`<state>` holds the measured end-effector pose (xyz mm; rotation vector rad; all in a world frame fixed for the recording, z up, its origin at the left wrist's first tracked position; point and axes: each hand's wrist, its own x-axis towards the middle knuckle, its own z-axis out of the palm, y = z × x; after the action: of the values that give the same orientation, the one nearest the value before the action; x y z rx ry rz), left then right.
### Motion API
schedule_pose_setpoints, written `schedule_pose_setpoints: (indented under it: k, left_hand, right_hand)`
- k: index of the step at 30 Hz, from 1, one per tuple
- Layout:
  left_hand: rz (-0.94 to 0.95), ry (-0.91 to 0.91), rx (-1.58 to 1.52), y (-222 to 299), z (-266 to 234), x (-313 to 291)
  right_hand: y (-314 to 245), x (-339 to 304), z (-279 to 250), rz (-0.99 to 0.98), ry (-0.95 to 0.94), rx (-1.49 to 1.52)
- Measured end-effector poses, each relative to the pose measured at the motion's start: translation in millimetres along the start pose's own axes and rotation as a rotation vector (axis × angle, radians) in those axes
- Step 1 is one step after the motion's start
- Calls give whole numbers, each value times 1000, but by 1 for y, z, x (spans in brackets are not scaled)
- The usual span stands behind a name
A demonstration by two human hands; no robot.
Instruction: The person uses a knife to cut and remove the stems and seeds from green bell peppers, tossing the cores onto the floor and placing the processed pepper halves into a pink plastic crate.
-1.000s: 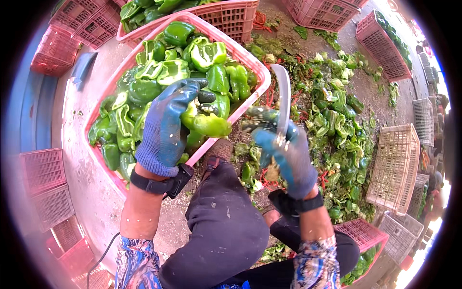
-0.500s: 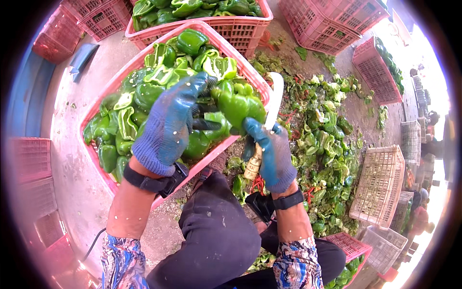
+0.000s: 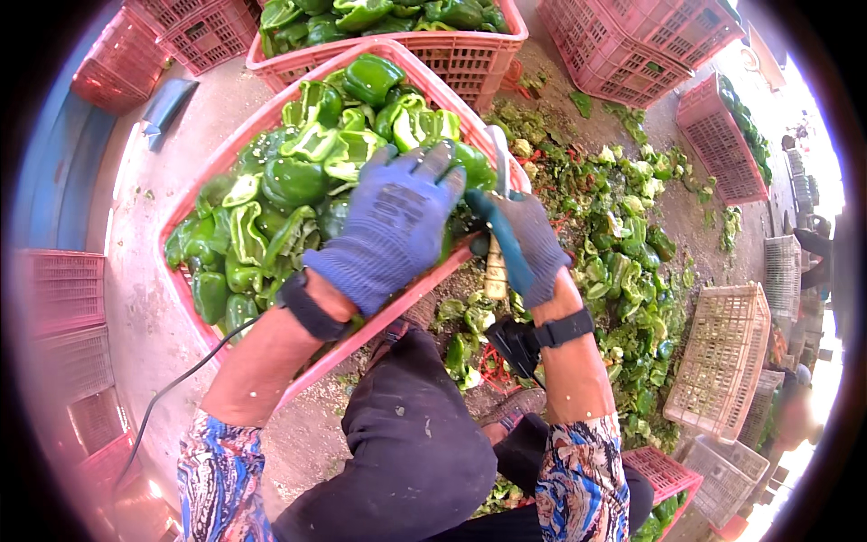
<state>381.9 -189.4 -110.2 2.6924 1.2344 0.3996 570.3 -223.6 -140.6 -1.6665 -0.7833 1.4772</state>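
Note:
A pink plastic crate (image 3: 209, 350) full of whole and cut green bell peppers (image 3: 294, 181) stands in front of me. My left hand (image 3: 390, 233), in a blue work glove, lies palm down over the peppers, its fingers stretched out and a little apart. What is under its palm is hidden. One green pepper (image 3: 473, 166) sits just past its fingertips. At the crate's right edge, my gloved right hand (image 3: 524, 237) is closed around a knife with a pale ringed handle (image 3: 495, 274). The knife's curved blade (image 3: 500, 161) points up and away.
A heap of pepper scraps (image 3: 623, 280) covers the floor to the right. Another pink crate of peppers (image 3: 452, 61) stands behind mine. Stacked pink crates (image 3: 623, 50) are at the far right, and a beige crate (image 3: 720, 357) lies nearer. A dark cable (image 3: 155, 397) runs by my left forearm.
My left hand has turned palm down and moved right over the crate. The green pepper held up between my hands no longer shows there. The knife stays in my right hand, its blade now more upright.

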Motion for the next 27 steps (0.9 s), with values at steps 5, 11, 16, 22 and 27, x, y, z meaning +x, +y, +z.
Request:
schedule_pose_setpoints:
  k: [5,11,16,22,27]
  left_hand:
    - [21,13,83,0,35,24]
    - [-148,-110,-458,-21,-6,21]
    - [-404,180,-742,-32,-56,-9]
    - [-226,119,-458,-19,-27,-39]
    - [-325,-225,-27,-16,-45,-18]
  right_hand:
    - [-1,-44,-42,30,114,-200]
    - [-6,-78,-122,3,85,-327]
    - [-10,-126,-192,131,144,-422]
    - [44,-165,-258,164,243,-474]
    - [89,-169,-257,168,239,-292]
